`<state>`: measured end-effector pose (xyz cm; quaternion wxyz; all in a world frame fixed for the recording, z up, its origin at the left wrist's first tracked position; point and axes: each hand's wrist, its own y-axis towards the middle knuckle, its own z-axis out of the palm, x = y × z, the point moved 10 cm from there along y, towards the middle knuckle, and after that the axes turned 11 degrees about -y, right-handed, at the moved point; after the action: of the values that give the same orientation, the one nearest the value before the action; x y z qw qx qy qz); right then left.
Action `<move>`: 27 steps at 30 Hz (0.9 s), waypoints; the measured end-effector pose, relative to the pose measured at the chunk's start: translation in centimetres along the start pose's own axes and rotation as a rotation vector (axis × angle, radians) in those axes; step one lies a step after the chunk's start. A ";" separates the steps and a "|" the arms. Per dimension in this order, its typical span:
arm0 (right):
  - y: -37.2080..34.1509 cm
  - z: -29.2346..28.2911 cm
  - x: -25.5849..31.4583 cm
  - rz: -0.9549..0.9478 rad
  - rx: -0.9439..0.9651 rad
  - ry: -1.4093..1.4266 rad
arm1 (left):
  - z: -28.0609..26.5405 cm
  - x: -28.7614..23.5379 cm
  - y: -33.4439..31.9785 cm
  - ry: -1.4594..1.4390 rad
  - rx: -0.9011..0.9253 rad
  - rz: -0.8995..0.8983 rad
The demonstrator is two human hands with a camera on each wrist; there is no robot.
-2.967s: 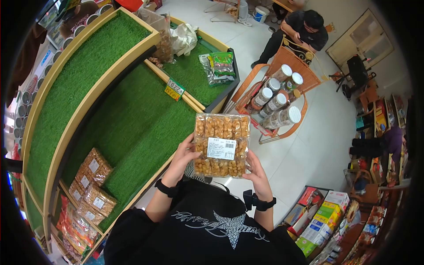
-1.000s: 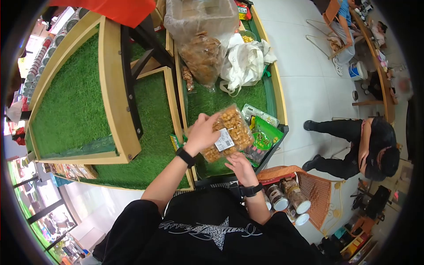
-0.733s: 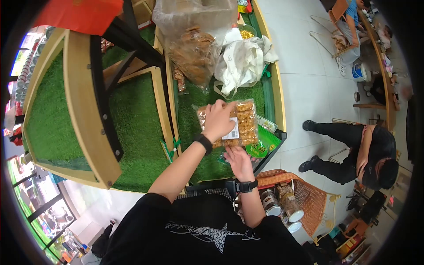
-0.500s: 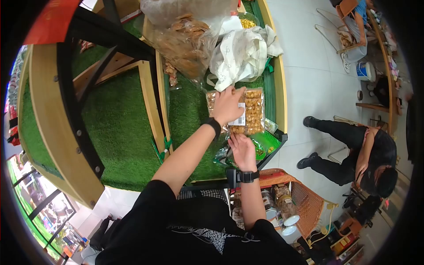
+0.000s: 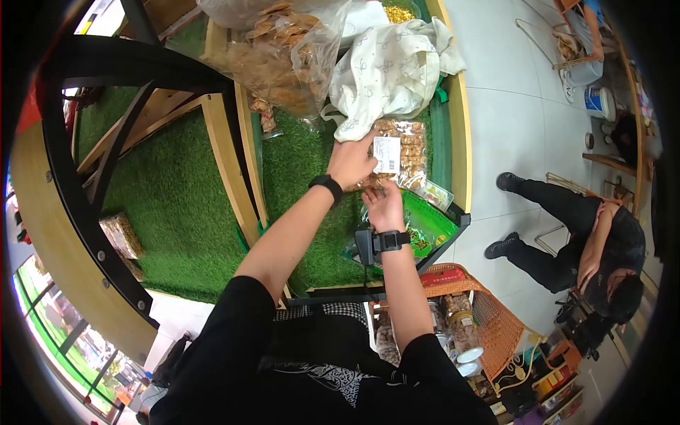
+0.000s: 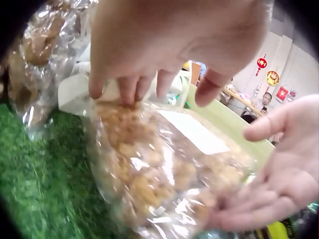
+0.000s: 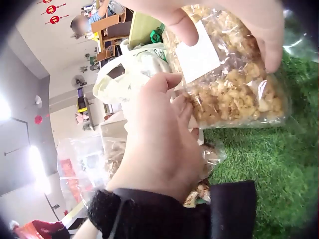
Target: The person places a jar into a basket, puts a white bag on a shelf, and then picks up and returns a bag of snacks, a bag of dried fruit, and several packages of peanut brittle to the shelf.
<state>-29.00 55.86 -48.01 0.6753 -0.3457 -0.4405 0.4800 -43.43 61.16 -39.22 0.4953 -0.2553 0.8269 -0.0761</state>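
Observation:
A clear packet of golden-brown snacks (image 5: 413,152) with a white label is over the green turf; whether it rests on it I cannot tell. My left hand (image 5: 348,164) holds its left side, thumb by the label, fingertips beside a white cloth bag (image 5: 382,71). In the left wrist view, the left hand (image 6: 174,45) has its fingertips at the edge of the packet (image 6: 149,164). My right hand (image 5: 386,210) is palm up at the near edge, its fingers touching the wrapper and its thumb apart. The right wrist view has its thumb beside the label of the packet (image 7: 229,97).
A plastic bag of brown pieces (image 5: 276,53) lies at the back left of the turf tray. Near the right hand is a green packet (image 5: 428,225). A wicker basket (image 5: 496,329) with jars stands at the lower right. Someone in black (image 5: 602,234) sits to the right.
The view has turned from the curved shelf to this tray. Both hands have carried the packet over the tray, away from the body and up beside the cloth bag.

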 end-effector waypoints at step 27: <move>-7.0 2.2 -1.9 -0.104 0.046 -0.219 | -0.5 5.7 -13.6 -0.282 -0.351 -0.122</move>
<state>-28.93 52.06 -41.42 0.6550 -0.2524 -0.5178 0.4890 -41.28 46.63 -38.27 0.5485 -0.3954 0.7329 0.0754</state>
